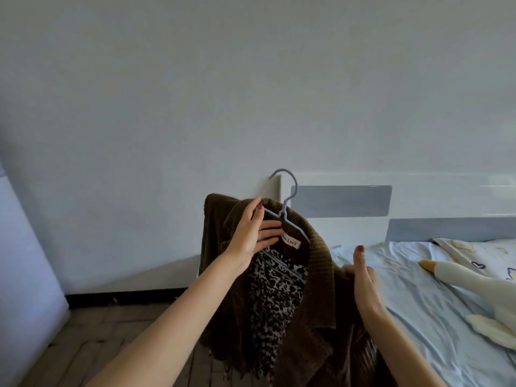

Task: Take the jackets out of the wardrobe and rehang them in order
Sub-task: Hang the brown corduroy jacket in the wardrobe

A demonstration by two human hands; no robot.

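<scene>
Brown jacket (315, 275) on hanger (284, 210) between both hands, left (251, 236) gripping collar, right (363, 277) clutching shoulder.

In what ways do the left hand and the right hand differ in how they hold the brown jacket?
The left hand is higher, at the collar of the brown jacket, its fingers spread by the label and the hanger. The right hand is lower, gripping the jacket's shoulder edge near the bed, thumb up. Both touch the same jacket, and both show dark red nails.
</scene>
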